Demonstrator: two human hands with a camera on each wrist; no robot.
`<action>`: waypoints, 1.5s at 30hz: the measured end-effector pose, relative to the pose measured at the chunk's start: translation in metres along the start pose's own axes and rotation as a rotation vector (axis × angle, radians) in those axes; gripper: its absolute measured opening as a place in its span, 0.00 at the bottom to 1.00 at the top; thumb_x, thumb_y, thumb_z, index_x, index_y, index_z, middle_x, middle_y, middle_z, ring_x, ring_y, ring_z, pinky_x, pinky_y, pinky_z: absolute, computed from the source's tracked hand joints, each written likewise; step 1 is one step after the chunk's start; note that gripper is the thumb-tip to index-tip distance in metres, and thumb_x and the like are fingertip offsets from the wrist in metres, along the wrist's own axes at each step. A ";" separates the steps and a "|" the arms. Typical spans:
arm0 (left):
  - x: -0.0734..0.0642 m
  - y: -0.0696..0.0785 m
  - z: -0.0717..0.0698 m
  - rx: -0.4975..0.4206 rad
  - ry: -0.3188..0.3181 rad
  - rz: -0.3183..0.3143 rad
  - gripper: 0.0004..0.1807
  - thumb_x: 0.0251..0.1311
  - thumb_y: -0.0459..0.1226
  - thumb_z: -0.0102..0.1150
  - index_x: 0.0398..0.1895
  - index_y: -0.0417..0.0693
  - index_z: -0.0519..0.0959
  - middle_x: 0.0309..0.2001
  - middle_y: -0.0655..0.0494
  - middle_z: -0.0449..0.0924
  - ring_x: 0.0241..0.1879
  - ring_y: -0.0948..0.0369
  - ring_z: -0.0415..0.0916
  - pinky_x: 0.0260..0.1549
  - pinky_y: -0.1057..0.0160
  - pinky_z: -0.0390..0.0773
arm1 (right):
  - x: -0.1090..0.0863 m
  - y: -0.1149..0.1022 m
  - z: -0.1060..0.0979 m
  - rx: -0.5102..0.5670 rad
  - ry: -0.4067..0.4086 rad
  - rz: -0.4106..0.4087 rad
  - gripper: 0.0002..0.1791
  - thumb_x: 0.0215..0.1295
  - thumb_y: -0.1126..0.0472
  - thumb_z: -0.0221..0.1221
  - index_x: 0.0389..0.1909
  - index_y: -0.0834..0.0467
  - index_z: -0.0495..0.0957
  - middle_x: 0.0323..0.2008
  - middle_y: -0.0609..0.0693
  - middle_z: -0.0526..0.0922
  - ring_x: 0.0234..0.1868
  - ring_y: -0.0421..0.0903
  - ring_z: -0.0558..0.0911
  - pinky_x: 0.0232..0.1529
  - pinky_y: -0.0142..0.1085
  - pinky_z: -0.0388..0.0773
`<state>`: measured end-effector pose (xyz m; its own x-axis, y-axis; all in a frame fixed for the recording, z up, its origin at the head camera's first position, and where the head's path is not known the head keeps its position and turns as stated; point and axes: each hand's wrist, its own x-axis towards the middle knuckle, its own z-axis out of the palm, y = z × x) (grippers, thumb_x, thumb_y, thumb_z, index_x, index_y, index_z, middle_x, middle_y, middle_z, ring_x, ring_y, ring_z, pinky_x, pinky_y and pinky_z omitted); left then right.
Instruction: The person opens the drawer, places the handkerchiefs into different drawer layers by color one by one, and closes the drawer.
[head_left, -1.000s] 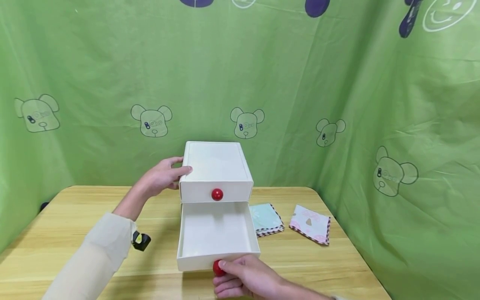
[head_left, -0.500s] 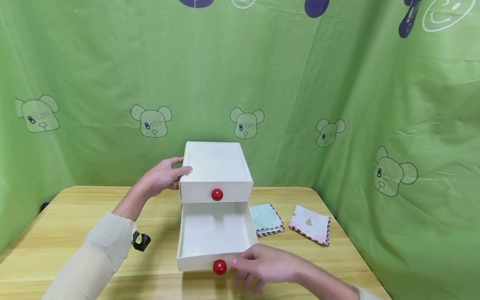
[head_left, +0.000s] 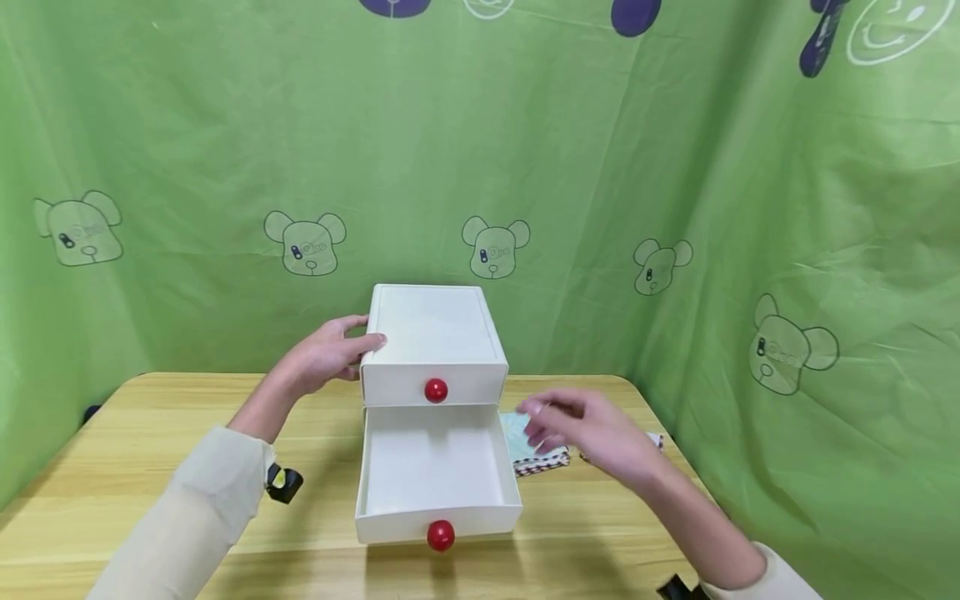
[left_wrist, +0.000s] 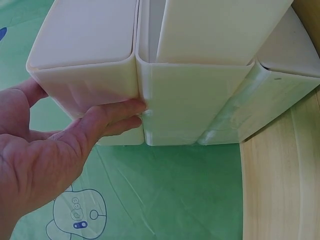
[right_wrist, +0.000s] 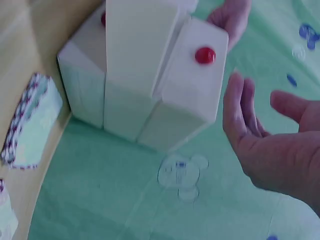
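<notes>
A white drawer cabinet (head_left: 435, 325) with red knobs stands upright on the table. Its middle drawer (head_left: 435, 467) is pulled far out, with a bare inside and a red knob (head_left: 441, 536) on its front. My left hand (head_left: 326, 354) rests on the cabinet's left side, thumb over the top edge and fingers lying along the side wall (left_wrist: 117, 112). Holding nothing, my right hand (head_left: 600, 433) hangs in the air right of the drawer, fingers loosely bent. It overlaps a folded light blue handkerchief (head_left: 515, 433) and hides most of a pink and white one (head_left: 657, 440).
The wooden table (head_left: 180, 467) carries the cabinet and both handkerchiefs. Close behind it hangs a green curtain (head_left: 405, 167) with bear prints, which also runs along the right side. The extended drawer juts toward the table's front.
My right hand has let go of the middle drawer's knob and moved right, up and away toward the handkerchiefs. The drawer stays out, and my left hand has kept its place.
</notes>
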<state>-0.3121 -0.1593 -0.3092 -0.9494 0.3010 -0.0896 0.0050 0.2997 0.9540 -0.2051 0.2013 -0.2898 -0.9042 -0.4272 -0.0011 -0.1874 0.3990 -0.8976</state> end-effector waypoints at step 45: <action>0.001 -0.001 0.001 0.013 0.019 -0.005 0.45 0.65 0.51 0.54 0.76 0.45 0.42 0.56 0.43 0.74 0.53 0.51 0.75 0.55 0.52 0.75 | -0.002 0.233 -0.160 0.199 0.457 0.360 0.35 0.73 0.54 0.48 0.70 0.69 0.47 0.71 0.67 0.48 0.47 0.33 0.73 0.69 0.49 0.55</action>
<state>-0.3122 -0.1582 -0.3107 -0.9553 0.2822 -0.0886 0.0042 0.3125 0.9499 -0.3085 0.4245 -0.4281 -0.9787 0.1153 -0.1701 0.1961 0.2755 -0.9411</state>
